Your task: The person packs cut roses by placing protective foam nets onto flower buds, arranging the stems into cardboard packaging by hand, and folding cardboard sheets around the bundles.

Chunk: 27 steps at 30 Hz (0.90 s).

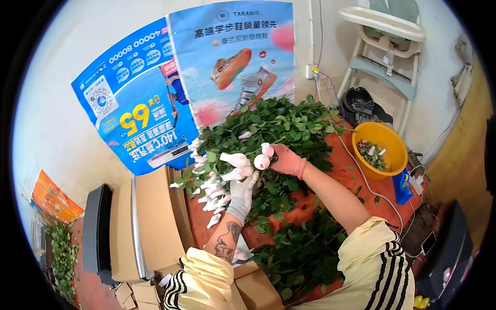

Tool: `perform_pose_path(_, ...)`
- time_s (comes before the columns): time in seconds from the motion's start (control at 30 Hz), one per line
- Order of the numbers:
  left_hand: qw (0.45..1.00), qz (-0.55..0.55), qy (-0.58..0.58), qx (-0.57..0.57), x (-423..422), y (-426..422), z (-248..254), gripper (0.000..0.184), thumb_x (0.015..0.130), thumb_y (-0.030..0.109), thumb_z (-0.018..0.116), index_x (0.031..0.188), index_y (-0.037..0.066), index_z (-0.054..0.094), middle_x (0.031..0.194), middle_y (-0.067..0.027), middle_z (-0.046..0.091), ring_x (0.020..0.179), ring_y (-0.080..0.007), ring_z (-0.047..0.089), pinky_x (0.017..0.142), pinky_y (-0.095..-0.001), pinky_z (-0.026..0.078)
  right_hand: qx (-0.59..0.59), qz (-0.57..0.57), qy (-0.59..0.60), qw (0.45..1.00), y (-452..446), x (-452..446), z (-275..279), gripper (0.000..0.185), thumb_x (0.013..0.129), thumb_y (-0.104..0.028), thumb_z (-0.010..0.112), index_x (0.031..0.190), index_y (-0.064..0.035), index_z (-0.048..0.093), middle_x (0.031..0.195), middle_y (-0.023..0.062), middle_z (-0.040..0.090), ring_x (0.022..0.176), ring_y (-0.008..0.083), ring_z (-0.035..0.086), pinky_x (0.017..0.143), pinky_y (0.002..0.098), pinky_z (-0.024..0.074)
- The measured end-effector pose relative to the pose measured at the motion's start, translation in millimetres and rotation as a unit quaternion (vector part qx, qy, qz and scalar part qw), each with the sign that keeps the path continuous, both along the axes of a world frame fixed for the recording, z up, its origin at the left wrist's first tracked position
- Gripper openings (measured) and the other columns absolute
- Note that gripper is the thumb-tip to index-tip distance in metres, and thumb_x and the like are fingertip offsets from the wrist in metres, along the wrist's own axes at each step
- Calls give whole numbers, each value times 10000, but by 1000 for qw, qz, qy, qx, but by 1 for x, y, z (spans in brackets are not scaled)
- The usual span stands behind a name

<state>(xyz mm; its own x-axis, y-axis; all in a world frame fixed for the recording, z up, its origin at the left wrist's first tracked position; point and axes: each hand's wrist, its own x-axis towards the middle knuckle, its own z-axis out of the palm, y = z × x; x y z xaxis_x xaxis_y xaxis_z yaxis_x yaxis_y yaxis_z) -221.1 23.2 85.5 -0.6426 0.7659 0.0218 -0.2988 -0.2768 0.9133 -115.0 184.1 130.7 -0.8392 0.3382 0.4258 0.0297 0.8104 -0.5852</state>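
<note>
My left hand [242, 194], in a whitish glove, is closed round the stems just below several white-sleeved flower heads [236, 164]. On its right, my right hand [287, 161], in a pink glove with dark fingers, is closed beside the sleeved heads; what its fingers hold is hidden. One sleeved head [261, 162] shows a reddish tip between the two hands. Behind and around them lies a big heap of leafy green stems [279, 121]. More white-sleeved heads [211, 192] stick out at the heap's left side.
A yellow bucket [397, 150] with leaf scraps stands at the right of the red surface [349, 178]. More leafy stems [305, 253] lie in front of me. Cardboard sheets [155, 217] stand at the left. A white cable [373, 190] crosses the right side.
</note>
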Motion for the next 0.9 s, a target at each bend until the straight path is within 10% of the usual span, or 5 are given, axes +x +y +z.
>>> perform_pose_path(0.43,773,-86,613,-139,-16,-2,11,302,776,183,632,1052,72,576,918,-78,628,863,-209,606,841,-311,440,196,-58,75,976,-24,34,-60,694,608,-326,733,1216,-107,482,1176,113,510,1127,291,475,1045,448,297)
perform_pose_path(0.5,873,-168,456,-23,-55,22,-81,416,771,308,601,1145,132,559,1099,-124,595,1050,-292,551,990,-406,355,201,-59,75,975,-23,38,-64,672,595,-302,751,1197,-136,505,1155,107,522,1122,282,479,1019,435,331)
perform_pose_path(0.57,537,-42,750,-384,-41,-2,-72,555,779,369,597,1284,171,482,1343,-129,448,1262,-328,388,1079,-478,236,185,-68,186,962,-19,43,-67,609,610,-264,747,1165,-135,532,1146,103,528,1102,290,493,996,427,363)
perform_pose_path(0.77,483,-158,686,-521,-39,-5,-107,664,863,346,515,1454,226,237,1521,-71,196,1375,-324,224,1111,-500,153,-74,-122,346,927,52,151,-39,299,849,-317,606,1021,-86,525,952,60,534,865,197,529,786,346,457)
perform_pose_path(0.9,505,-196,651,-532,-41,-1,-104,669,869,345,489,1460,185,220,1524,-107,177,1376,-341,215,1124,-471,149,406,-459,91,785,102,296,22,490,853,-158,556,1307,-17,438,1287,121,488,1161,219,487,1009,347,383)
